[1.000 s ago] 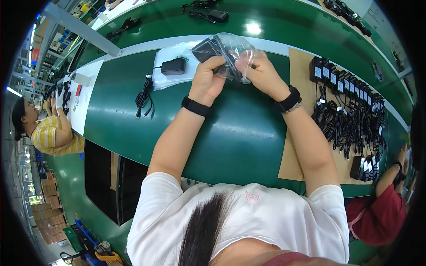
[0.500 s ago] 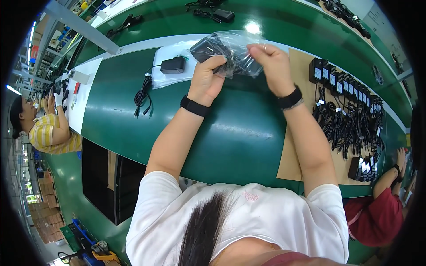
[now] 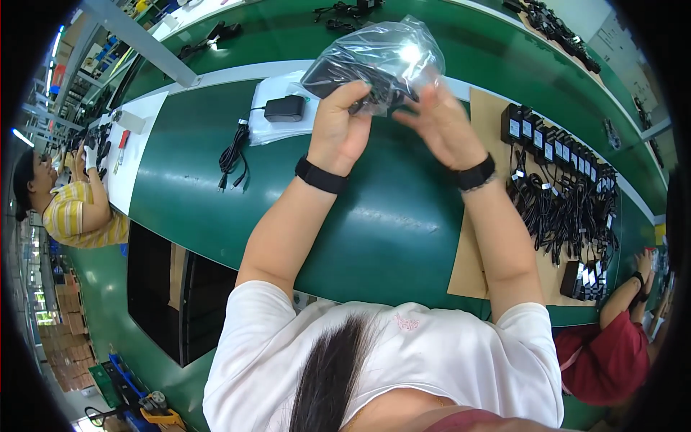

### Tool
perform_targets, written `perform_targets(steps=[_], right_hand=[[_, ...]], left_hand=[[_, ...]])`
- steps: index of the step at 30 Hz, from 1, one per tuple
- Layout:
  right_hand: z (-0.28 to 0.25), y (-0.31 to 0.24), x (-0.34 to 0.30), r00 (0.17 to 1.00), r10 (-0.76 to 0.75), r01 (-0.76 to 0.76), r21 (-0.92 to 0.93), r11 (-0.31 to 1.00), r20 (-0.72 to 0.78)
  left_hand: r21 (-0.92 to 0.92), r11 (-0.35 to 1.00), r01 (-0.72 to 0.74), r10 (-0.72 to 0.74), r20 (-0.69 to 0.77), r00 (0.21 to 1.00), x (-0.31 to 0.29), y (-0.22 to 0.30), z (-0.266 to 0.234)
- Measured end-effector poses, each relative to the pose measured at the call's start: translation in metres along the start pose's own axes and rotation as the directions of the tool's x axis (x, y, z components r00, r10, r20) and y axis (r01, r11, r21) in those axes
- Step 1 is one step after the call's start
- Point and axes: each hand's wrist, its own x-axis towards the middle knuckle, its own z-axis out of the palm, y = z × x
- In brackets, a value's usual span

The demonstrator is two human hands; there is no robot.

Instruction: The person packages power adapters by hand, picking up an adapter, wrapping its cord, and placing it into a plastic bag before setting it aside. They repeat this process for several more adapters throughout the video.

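Observation:
In my left hand (image 3: 340,133) is a clear plastic bag (image 3: 385,50), pinched at its lower edge between thumb and fingers. Inside it lies a black power adapter (image 3: 332,78) with its cable, partly hidden by glare and folds. My right hand (image 3: 452,133) is beside the bag's lower right side, fingers spread and slightly smeared; whether a fingertip touches the plastic I cannot tell. Left of my hands, another black power adapter (image 3: 284,109) rests on a stack of flat clear bags (image 3: 277,133), its coiled cable (image 3: 232,158) on the green table.
Several black adapters (image 3: 540,133) stand in a row on brown cardboard (image 3: 471,237) at right, their cables (image 3: 551,201) bundled below. A raised green shelf (image 3: 273,36) runs behind, carrying more adapters. One co-worker (image 3: 79,209) is at far left, another in a red sleeve (image 3: 604,360) at right.
The bag has risen and now spreads upward above my left hand. My right hand has gone from pinching the bag to spread fingers, slightly lower.

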Motion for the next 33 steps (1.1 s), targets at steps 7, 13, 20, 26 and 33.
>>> perform_targets(steps=[7, 13, 20, 26, 33], right_hand=[[0.032, 0.003, 0.001, 0.973, -0.083, 0.106, 0.099, 0.989, -0.217], [0.013, 0.006, 0.004, 0.899, -0.276, 0.216, -0.204, 0.955, -0.341], [-0.009, -0.007, 0.007, 0.875, -0.461, 0.293, -0.595, 0.748, -0.149], [0.004, -0.007, 0.007, 0.868, -0.477, 0.389, -0.783, 0.486, 0.136], [-0.001, -0.008, 0.006, 0.979, -0.128, 0.203, -0.829, 0.521, 0.159]], left_hand=[[0.192, 0.97, -0.151, 0.138, 0.078, 0.987, -0.02, -0.033, 0.01], [0.296, 0.94, -0.17, 0.144, 0.109, 0.984, -0.022, -0.045, 0.021], [0.527, 0.85, -0.003, -0.002, 0.008, 1.0, -0.02, -0.011, 0.01], [0.749, 0.663, 0.013, -0.065, 0.04, 0.997, -0.008, 0.015, 0.017], [0.745, 0.666, 0.039, -0.009, -0.044, 0.999, -0.002, 0.003, 0.002]])
